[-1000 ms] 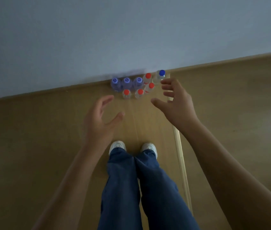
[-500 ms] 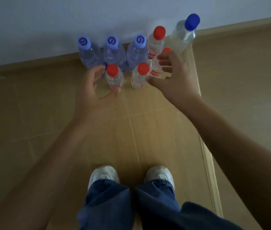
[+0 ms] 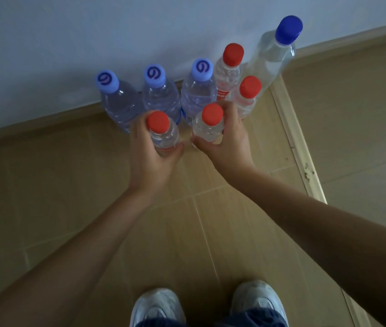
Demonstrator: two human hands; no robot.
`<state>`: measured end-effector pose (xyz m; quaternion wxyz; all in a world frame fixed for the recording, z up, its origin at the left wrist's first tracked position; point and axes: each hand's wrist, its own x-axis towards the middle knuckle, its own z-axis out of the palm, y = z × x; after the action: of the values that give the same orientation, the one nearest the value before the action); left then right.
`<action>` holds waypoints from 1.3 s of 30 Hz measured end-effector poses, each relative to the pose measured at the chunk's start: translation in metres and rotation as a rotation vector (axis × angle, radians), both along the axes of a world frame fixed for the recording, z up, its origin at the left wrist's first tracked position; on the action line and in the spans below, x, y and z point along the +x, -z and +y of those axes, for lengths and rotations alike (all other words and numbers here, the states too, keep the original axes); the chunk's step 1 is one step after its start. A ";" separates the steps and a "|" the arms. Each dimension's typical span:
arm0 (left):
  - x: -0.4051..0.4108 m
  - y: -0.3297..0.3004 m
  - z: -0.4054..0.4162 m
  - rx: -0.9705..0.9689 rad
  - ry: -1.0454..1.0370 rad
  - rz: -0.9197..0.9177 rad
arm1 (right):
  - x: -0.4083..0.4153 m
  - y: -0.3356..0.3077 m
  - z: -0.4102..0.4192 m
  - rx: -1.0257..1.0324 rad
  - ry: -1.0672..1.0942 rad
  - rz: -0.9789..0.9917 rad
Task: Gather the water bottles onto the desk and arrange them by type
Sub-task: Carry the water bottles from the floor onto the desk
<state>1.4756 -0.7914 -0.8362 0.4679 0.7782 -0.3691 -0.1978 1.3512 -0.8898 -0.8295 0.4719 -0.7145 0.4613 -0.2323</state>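
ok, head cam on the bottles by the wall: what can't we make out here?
Head view only:
- Desk: not in frame.
- Lower parts of both front red-cap bottles: covered by left hand and right hand.
- Red label text: too small.
- Bases of three light-blue-cap bottles: hidden behind the front bottles and hands.
- Shoes: cut by the bottom edge.

Red-capped bottles in both hands

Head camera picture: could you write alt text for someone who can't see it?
Seen from above, a person's left hand and right hand each grip a small red-capped bottle, the left bottle and the right bottle, on a wooden floor. Behind stand six more bottles against a pale wall.
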 end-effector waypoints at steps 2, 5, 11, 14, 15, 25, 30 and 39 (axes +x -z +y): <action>0.000 0.002 -0.003 0.011 -0.015 -0.013 | 0.002 0.002 0.001 0.010 0.018 -0.024; 0.001 -0.001 -0.003 0.024 0.014 -0.002 | -0.003 0.001 0.002 0.036 0.045 -0.040; 0.003 -0.069 0.023 0.007 0.053 0.113 | -0.029 -0.073 0.014 0.087 0.023 -0.024; -0.003 -0.149 0.035 -0.018 0.071 0.118 | -0.046 -0.153 0.024 0.108 -0.004 -0.054; -0.007 -0.180 0.038 -0.022 0.089 0.111 | -0.051 -0.184 0.028 0.108 -0.012 -0.063; -0.065 -0.546 0.035 -0.120 0.235 0.139 | -0.106 -0.534 0.055 0.030 0.065 -0.174; -0.090 -0.689 0.017 -0.085 0.317 0.074 | -0.144 -0.675 0.058 -0.044 0.155 -0.221; -0.175 -0.852 -0.017 -0.140 0.629 0.103 | -0.241 -0.840 0.079 -0.202 0.447 -0.305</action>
<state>1.3002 -0.8085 0.0159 0.4542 0.5809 -0.5801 -0.3460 1.1101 -0.8108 0.0108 0.3994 -0.5954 0.5056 -0.4799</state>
